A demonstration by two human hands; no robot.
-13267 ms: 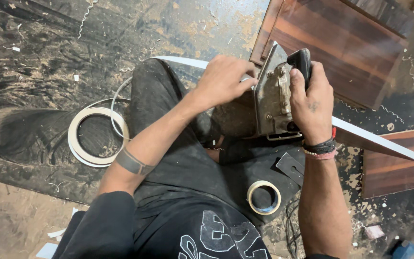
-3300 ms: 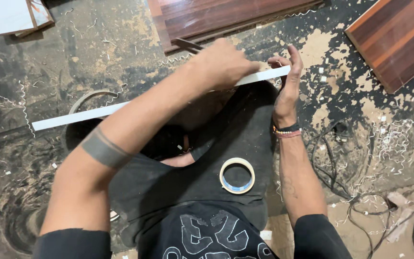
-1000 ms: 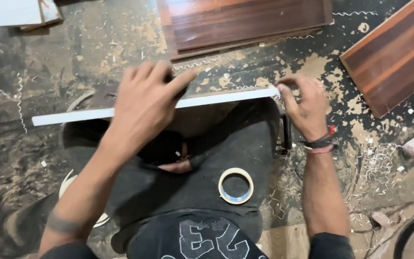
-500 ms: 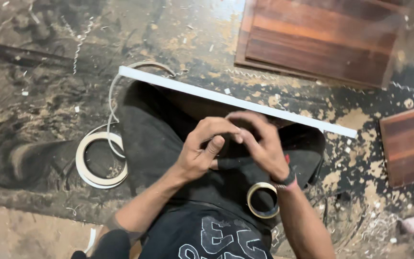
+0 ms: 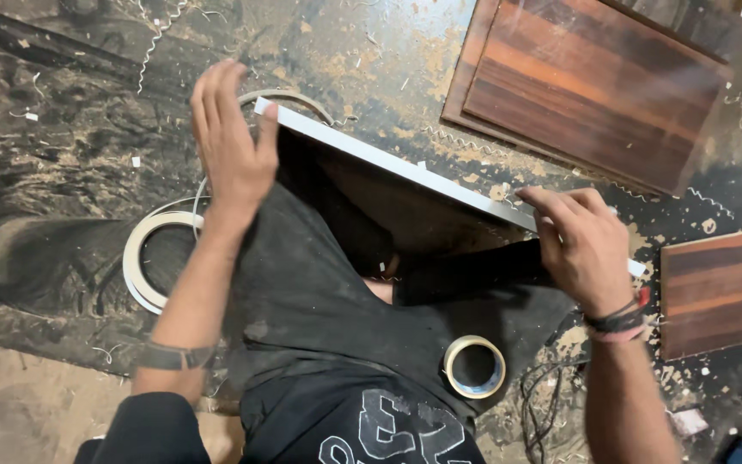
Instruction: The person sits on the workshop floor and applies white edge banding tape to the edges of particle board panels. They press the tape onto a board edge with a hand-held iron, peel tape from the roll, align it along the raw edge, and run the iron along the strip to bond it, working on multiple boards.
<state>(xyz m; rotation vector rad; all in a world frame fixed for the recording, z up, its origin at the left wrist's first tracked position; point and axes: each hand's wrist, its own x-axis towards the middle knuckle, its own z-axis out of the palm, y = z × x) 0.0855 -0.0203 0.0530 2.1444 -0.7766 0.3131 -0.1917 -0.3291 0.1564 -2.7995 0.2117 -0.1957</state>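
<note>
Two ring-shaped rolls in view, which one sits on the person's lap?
The small tape roll, resting on the dark trousers near the right hand. The larger white coil lies on the floor beside the left forearm.

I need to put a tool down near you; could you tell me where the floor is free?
Bare floor lies left of the white coil, and between the strip and the big panel. Around the tape roll and cables it is crowded.
</note>
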